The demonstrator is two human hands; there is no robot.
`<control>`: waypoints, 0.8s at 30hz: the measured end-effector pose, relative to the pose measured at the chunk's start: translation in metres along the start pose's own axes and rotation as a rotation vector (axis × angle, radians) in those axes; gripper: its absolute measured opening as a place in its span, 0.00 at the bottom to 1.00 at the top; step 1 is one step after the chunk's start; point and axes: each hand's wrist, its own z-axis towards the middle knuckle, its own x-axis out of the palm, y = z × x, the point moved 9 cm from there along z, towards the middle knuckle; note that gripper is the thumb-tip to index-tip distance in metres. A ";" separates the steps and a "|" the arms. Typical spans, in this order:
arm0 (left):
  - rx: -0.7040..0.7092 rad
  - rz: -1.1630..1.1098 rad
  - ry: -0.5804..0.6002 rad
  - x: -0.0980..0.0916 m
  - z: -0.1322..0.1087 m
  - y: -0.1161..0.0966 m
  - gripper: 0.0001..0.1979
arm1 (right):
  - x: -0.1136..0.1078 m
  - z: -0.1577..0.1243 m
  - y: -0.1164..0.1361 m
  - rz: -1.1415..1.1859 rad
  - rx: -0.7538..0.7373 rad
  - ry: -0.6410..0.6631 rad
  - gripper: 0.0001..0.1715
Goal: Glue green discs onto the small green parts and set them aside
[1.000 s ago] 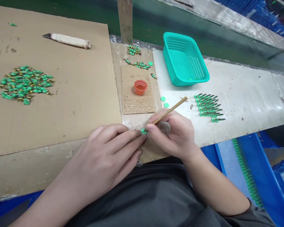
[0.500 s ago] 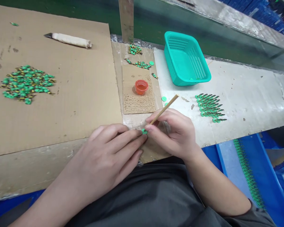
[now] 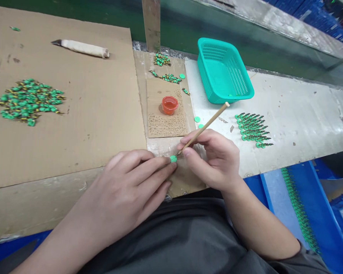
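My left hand [image 3: 137,182] rests at the table's front edge, its fingers pressed together. Its fingertips hold a small round green disc [image 3: 173,158] with dark specks. In a pinch, my right hand [image 3: 213,161] grips a thin wooden stick [image 3: 207,125], slanting up to the right. The stick's lower tip is just right of the disc; whether they touch I cannot tell. Beyond the hands, a small red cup [image 3: 170,104] with liquid stands on speckled cardboard [image 3: 165,129]. Two loose green discs [image 3: 197,119] lie right of that board.
A heap of small green-and-dark pieces [image 3: 31,99] and a cloth-wrapped pointed tool [image 3: 84,47] lie on the left cardboard [image 3: 103,99]. Smaller piles [image 3: 171,78] sit behind the cup. Rightward are a teal basket [image 3: 225,72], rows of green-based pieces [image 3: 251,127] and a blue tray [image 3: 326,213] below.
My right hand has moved slightly right, and the stick's lower end has drawn back from the disc. More of the disc's face shows. My left hand has barely moved.
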 end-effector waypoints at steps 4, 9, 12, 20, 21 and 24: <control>0.008 0.001 -0.001 0.000 0.001 -0.001 0.14 | 0.003 -0.002 -0.002 0.011 0.011 0.025 0.07; -0.006 -0.007 -0.006 -0.001 0.001 -0.001 0.14 | 0.004 -0.002 -0.003 0.004 0.022 0.033 0.07; -0.025 -0.015 0.002 0.000 0.000 0.001 0.14 | 0.005 -0.002 -0.003 -0.001 0.021 0.047 0.07; -0.002 -0.006 -0.015 0.000 0.001 0.000 0.16 | 0.007 -0.002 -0.006 0.030 0.072 0.083 0.07; 0.000 -0.008 -0.016 0.000 0.001 0.001 0.17 | 0.007 -0.002 -0.008 0.037 0.084 0.079 0.07; -0.001 -0.007 -0.024 -0.001 0.000 0.002 0.19 | 0.008 -0.002 -0.011 0.035 0.107 0.071 0.08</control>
